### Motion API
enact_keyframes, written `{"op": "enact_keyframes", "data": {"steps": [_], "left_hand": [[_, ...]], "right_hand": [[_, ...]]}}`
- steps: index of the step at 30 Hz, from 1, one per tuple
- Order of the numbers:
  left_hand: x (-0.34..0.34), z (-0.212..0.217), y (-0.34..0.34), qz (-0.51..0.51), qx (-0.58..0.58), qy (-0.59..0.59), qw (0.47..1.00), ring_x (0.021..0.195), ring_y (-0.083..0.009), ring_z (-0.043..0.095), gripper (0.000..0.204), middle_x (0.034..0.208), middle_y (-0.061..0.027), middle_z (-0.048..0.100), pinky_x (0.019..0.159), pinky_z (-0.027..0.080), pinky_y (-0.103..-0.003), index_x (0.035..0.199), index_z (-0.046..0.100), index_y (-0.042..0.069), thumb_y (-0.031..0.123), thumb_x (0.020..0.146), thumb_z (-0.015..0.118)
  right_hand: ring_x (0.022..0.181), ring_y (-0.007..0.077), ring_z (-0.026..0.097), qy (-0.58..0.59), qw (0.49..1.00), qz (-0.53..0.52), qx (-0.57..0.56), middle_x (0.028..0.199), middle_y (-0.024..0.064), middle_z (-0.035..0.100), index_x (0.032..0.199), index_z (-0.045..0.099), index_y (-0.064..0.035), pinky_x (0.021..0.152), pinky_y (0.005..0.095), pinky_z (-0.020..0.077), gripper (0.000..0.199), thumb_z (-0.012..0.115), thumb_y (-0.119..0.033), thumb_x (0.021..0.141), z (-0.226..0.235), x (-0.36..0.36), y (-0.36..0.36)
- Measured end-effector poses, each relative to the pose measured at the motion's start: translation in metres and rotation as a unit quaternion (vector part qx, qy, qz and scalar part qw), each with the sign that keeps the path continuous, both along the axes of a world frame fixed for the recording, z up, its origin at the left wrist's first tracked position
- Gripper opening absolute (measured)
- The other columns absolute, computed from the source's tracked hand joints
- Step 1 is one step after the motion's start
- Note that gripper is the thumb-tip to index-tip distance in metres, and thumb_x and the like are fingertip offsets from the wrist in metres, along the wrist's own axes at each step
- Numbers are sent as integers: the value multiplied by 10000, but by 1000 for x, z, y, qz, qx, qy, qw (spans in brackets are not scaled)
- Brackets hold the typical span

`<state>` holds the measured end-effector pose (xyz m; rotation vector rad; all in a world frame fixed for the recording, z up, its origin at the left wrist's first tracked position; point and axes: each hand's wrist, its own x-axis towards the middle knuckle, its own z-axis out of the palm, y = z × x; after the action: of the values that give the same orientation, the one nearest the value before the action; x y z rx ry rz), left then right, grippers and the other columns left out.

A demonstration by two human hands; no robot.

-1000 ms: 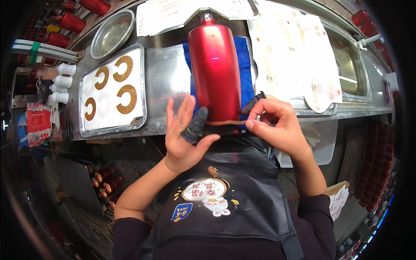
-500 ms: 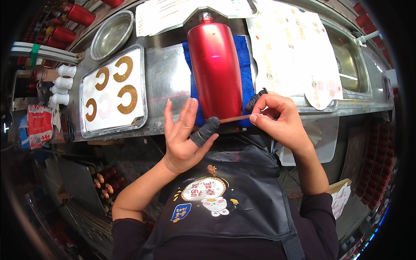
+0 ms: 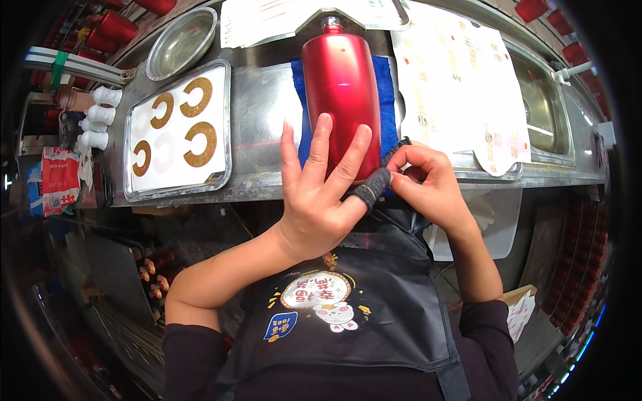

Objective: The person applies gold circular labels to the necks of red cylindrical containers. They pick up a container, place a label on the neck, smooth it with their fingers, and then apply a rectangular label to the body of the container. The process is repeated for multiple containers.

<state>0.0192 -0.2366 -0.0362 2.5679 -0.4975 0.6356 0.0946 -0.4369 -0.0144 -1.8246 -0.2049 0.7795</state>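
A glossy red bottle point(image 3: 340, 83) with a silvery neck lies on a blue cloth point(image 3: 386, 87), its base toward me. My left hand point(image 3: 319, 204) spreads its fingers over the base end; one finger wears a dark grey cloth cover point(image 3: 372, 190) and reaches along the base edge to my right hand. To the right of the base, my right hand point(image 3: 431, 190) pinches with thumb and forefinger. Half a second ago a thin brown strip ran from this pinch along the base; now the left hand mostly hides it. A similar dark cover shows on a right-hand finger.
Left of the bottle is a metal tray point(image 3: 227, 134) with gold C-shaped pieces point(image 3: 200, 144) on white sheet. Behind it stands a metal bowl point(image 3: 180, 43). White printed sheets point(image 3: 455, 87) lie on the right, beside a sink point(image 3: 545, 110). White caps point(image 3: 100, 117) are at far left.
My left hand has moved right across the bottle's base until its covered finger meets my right hand. The right hand keeps its pinch. The brown strip is now mostly covered.
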Motion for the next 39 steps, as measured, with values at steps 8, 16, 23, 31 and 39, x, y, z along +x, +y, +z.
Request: {"op": "enact_keyframes", "data": {"steps": [8,16,23,31,39], "left_hand": [[-15,-29,19,31,-238,65,969,1380,-447,498,587,1467,-246,542,1127,314,-657,1257,683,-25,148,732,880],[-48,-47,35,9,-154,83,985,1340,-464,533,460,1473,-261,530,1119,298,-684,1169,720,-11,155,768,870],[-34,-30,26,-8,-93,45,995,1326,-451,548,385,1513,-256,484,1131,246,-687,1120,761,70,80,746,853],[-12,-4,5,8,-26,-4,1000,1314,-476,548,254,1424,-204,597,1114,240,-725,983,806,137,175,732,796],[-9,-31,11,50,-183,24,982,1365,-386,536,609,1437,-232,576,1114,342,-646,1264,693,-2,99,694,883]], "right_hand": [[631,-2,419,7,1000,9,7,806,-45,523,822,659,-9,553,192,306,104,734,-74,855,11,-3,0],[648,-10,434,7,1000,-3,28,780,-49,539,812,646,-6,564,186,319,109,722,-68,859,15,-2,-4],[665,-10,452,38,998,-15,45,768,-53,551,809,642,-11,578,181,338,109,719,-66,863,8,0,-9],[675,-9,458,40,998,-16,48,788,-53,559,809,646,-19,580,178,339,103,722,-62,865,3,0,-7],[661,-8,442,7,1000,4,15,821,-49,558,826,662,-7,569,181,326,99,738,-63,856,5,2,-1]]}}
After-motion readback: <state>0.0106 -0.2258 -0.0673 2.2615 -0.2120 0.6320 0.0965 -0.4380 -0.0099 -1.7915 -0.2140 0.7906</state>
